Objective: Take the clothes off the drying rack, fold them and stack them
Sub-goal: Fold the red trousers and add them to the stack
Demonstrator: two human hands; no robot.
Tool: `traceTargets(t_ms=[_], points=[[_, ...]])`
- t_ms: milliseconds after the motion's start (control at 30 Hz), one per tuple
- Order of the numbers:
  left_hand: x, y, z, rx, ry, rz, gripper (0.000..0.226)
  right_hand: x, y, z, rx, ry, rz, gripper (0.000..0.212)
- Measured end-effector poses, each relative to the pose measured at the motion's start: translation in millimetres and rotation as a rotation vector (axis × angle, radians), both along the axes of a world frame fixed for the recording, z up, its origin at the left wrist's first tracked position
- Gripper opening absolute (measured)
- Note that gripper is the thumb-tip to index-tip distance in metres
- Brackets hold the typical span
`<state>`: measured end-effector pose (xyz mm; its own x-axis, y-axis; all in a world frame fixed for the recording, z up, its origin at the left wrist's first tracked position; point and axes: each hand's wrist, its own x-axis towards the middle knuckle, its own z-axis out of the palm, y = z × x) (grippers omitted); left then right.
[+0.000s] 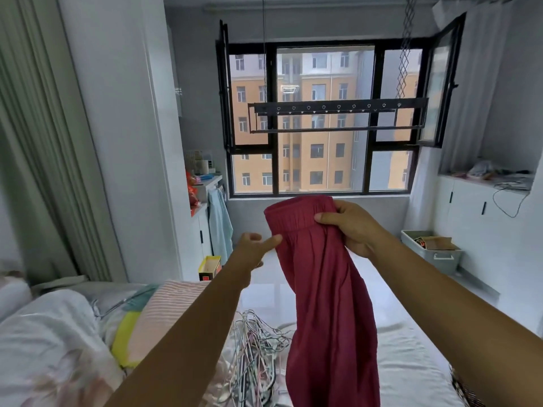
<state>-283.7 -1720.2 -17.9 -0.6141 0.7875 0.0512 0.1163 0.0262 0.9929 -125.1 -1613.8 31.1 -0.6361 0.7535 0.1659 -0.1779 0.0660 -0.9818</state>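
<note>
The right hand (pixel 349 227) grips the red pants (pixel 329 289) by the top so they hang straight — the left hand (pixel 252 249), fingers (pixel 271 240) loose and empty, reaches to help

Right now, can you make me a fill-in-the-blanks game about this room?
1. The right hand grips the waistband of a dark ____ garment.
2. The drying rack hangs in front of the ____.
3. Under the garment, a tangled pile of ____ lies on the bed.

Missing words: red; window; hangers.
</note>
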Motion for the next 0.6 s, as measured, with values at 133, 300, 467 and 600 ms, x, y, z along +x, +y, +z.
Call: traceTargets(t_ms=[133,300,467,600], points=[[-10.5,0.5,-16.1,0.059,-0.085,-0.109,0.082,-2.7,-0.9,10.5,-0.035,0.046,0.122,0.034],[-26.6,6.8,11.4,0.147,-0.1,-0.258,0.046,-0.7,8.7,28.5,-0.025,0.079,0.153,0.036],[-40.2,18.4,54.2,0.194,-0.073,-0.236,0.05,-3.1,27.5,42.8,0.077,-0.008,0.031,0.042],[-44.2,28.3,81.2,0.181,0.024,-0.198,0.038,-5.2,38.7,58.9,0.132,-0.025,-0.022,0.04]])
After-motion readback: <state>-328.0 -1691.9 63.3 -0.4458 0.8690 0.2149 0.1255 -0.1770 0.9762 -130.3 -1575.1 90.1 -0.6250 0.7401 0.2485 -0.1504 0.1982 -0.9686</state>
